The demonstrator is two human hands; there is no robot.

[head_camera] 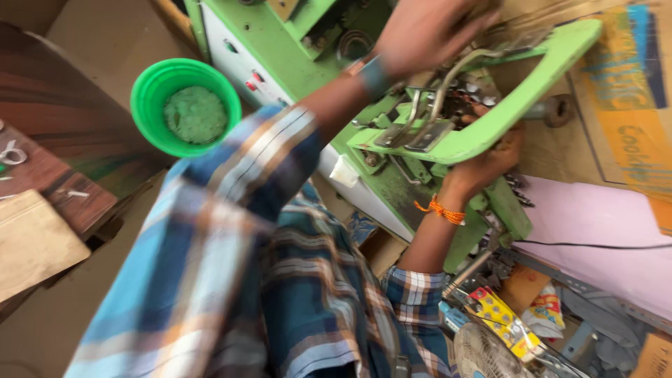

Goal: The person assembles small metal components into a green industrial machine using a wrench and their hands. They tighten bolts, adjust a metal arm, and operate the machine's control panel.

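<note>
Left hand (pixel 427 31) fingers wrapped on top of light-green curved metal lever arm (pixel 490 122); right hand (pixel 490 164) fingers clamped underneath, steadying it.

Green metal machine (pixel 392 140), curved light-green arm (pixel 518 105) slanting across its top

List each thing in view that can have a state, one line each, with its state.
green machine: upright, gears exposed at the top
light green handle frame: tilted, gripped from below
left hand: resting on the machine's top, blurred
right hand: under the frame, fingers curled on its edge
green bowl: upright, holding pale green bits
black cable: lying across the pink sheet
</note>
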